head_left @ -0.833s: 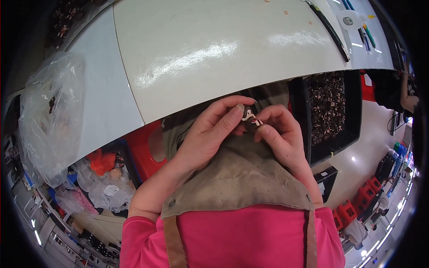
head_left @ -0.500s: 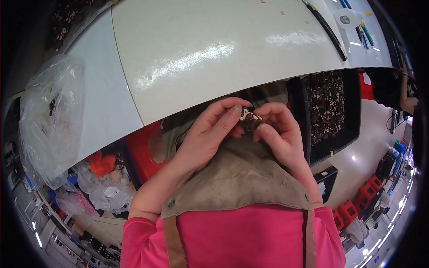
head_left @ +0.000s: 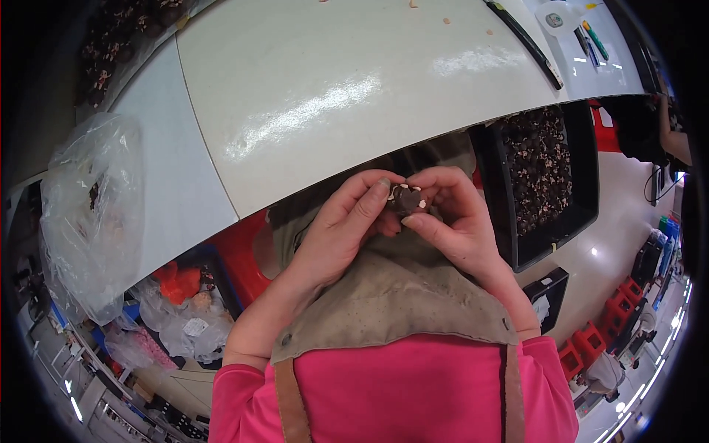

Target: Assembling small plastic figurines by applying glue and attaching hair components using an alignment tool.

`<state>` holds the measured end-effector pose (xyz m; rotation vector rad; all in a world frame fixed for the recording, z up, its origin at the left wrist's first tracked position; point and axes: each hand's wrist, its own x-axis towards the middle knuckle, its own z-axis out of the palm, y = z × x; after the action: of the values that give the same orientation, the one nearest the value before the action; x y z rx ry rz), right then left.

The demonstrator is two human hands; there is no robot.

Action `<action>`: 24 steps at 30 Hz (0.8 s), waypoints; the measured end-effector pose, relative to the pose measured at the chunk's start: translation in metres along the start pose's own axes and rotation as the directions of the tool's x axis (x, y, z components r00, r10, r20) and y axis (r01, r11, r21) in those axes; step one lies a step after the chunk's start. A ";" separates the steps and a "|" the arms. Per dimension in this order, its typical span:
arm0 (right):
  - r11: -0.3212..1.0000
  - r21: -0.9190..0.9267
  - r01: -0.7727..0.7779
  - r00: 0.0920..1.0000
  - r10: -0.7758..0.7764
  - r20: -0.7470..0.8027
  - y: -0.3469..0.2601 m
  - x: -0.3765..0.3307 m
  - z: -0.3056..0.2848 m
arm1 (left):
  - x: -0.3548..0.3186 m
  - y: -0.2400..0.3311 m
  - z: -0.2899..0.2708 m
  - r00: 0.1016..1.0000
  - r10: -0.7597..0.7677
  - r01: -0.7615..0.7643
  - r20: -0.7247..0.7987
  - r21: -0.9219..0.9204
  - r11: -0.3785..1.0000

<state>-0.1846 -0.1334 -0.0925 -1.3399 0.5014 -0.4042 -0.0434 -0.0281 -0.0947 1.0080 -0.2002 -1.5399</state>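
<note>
Starting at the fingers (head_left: 367, 206), what do they hold?

One small figure (head_left: 407, 199), dark brown with pale parts. The left hand (head_left: 336, 229) pinches its left side, the thumb near its upper edge. The right hand (head_left: 461, 221) grips its right side, the index finger along the top and the thumb at the lower edge. On both hands the fingers are drawn in close, with little more than the figure between them.

And where is the figure?

Held up just in front of the near edge of the table (head_left: 295, 88), at the top of a drab apron (head_left: 391, 295) worn over a pink shirt (head_left: 406, 391).

What lies to either side?

At right, a black bin (head_left: 583, 199) of loose brown and pale pieces (head_left: 535, 170), too small to tell apart. At left, a red stool (head_left: 236, 255), partly hidden by the table.

And farther out?

On the table: a clear bag (head_left: 92, 221) at its left end; pale crumbs (head_left: 446, 21) toward the far side; a slim black tool (head_left: 528, 44) at right; beyond it, a white bottle (head_left: 555, 20) and pens (head_left: 595, 40). Another person's arm (head_left: 676, 144) shows at the right rim.
</note>
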 end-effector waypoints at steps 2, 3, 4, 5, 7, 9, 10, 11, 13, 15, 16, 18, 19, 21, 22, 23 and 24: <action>0.999 0.032 -0.018 1.000 0.018 -0.001 -0.001 -0.001 0.000 | 0.000 0.001 0.001 1.000 -0.002 0.002 -0.001 -0.001 1.000; 0.999 0.032 -0.017 1.000 0.017 -0.003 -0.001 -0.001 0.000 | 0.000 0.001 0.002 1.000 -0.009 0.009 -0.004 -0.003 1.000; 1.000 0.010 -0.009 1.000 0.009 -0.005 0.000 -0.001 -0.001 | 0.000 0.001 0.002 1.000 -0.016 0.016 -0.006 -0.004 1.000; 1.000 -0.012 -0.001 1.000 0.001 -0.008 0.000 -0.001 -0.001 | 0.000 0.001 0.002 1.000 -0.017 0.017 -0.006 -0.003 1.000; 1.000 0.008 -0.005 1.000 0.005 -0.010 -0.001 -0.001 -0.001 | -0.001 0.001 0.003 1.000 -0.014 0.014 -0.002 0.003 1.000; 1.000 0.028 -0.008 1.000 0.008 -0.013 -0.001 0.000 -0.001 | -0.001 0.002 0.004 1.000 -0.024 0.024 -0.008 0.003 1.000; 1.000 -0.002 0.014 1.000 -0.014 -0.014 0.001 0.000 -0.001 | -0.001 0.002 0.004 0.999 -0.032 0.032 -0.016 0.002 0.999; 0.999 -0.032 0.036 0.999 -0.036 -0.014 0.001 -0.001 -0.002 | -0.001 0.002 0.004 0.999 -0.032 0.032 -0.015 0.003 0.999; 0.998 -0.050 0.035 0.999 -0.036 -0.025 0.001 -0.001 -0.002 | 0.000 0.001 0.003 1.000 -0.030 0.030 -0.010 0.009 1.000; 0.997 -0.069 0.033 0.999 -0.036 -0.033 0.000 0.000 -0.004 | 0.000 0.000 0.002 1.000 -0.018 0.018 -0.002 0.011 1.000; 0.986 -0.147 0.080 0.997 -0.083 -0.011 -0.002 0.002 -0.005 | -0.001 0.000 0.002 1.000 -0.006 0.006 0.005 0.012 1.000; 0.967 -0.221 0.129 0.992 -0.129 0.017 -0.002 0.003 -0.006 | -0.002 0.000 0.002 1.000 0.004 -0.004 0.005 0.028 1.000; 0.972 -0.199 0.123 0.992 -0.125 0.004 -0.002 0.002 -0.007 | -0.002 0.000 0.003 1.000 0.012 -0.012 0.009 0.043 0.999; 0.977 -0.176 0.117 0.993 -0.120 -0.008 -0.001 0.000 -0.007 | -0.003 0.002 0.004 1.000 0.010 -0.011 0.010 0.066 0.998; 0.989 -0.124 0.076 0.996 -0.081 -0.033 -0.001 -0.001 -0.006 | -0.003 0.002 0.004 1.000 0.008 -0.009 0.011 0.090 0.996; 0.997 -0.071 0.036 0.998 -0.040 -0.057 -0.001 -0.002 -0.006 | -0.004 0.003 0.005 1.000 0.009 -0.010 0.011 0.090 0.996; 0.997 -0.072 0.036 0.998 -0.041 -0.056 -0.002 -0.003 -0.007 | -0.004 0.004 0.006 1.000 0.011 -0.013 0.014 0.091 0.996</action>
<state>-0.1911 -0.1381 -0.0916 -1.4110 0.5428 -0.4617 -0.0450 -0.0276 -0.0868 1.0665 -0.2878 -1.5383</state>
